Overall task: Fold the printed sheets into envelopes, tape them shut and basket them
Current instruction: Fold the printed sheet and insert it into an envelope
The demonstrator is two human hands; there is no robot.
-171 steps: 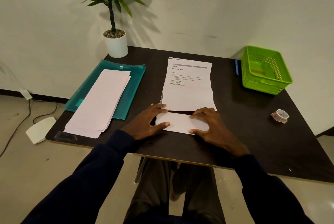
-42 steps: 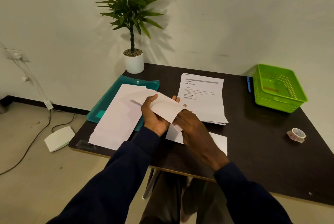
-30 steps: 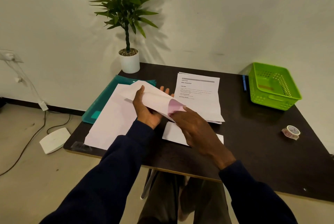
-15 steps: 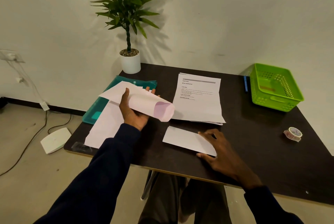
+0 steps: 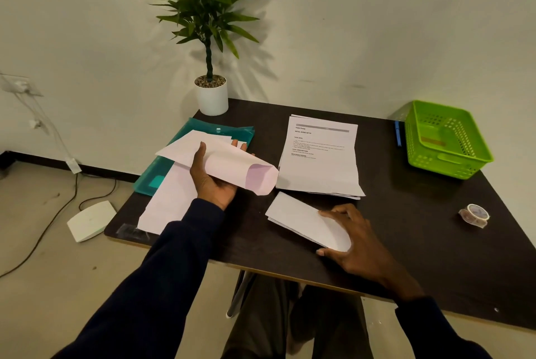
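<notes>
Pale wall and a bare floor frame a dark tabletop point(image 5: 406, 228), with a person in dark sleeves seated at its near edge.

The left hand point(image 5: 213, 182) is raised over the tabletop left of centre and grasps a pinkish envelope point(image 5: 232, 164), thumb on top and fingers curled underneath. The envelope's long axis runs from upper left to lower right, and its open mouth points lower right, toward the printed sheets point(image 5: 322, 161). Those lie flat in a stack at centre, heading toward the wall.

Just below that stack lies a folded sheet point(image 5: 298, 219), white, with its long axis also slanting from upper left to lower right. The right hand point(image 5: 356, 245) covers its lower-right end, fingers spread and bent over the top, thumb at the near edge. From here I cannot tell whether it grips the paper or only presses it down.

A pile of envelopes point(image 5: 171, 202) lies under the left wrist, partly on a teal folder point(image 5: 237, 134). A green basket point(image 5: 448, 160) sits at the far right corner with a blue pen point(image 5: 398, 134) beside its left wall. A tape roll point(image 5: 474, 215) lies alone toward the right edge, well apart from both hands. A potted plant point(image 5: 211, 97) stands at the far left corner.
</notes>
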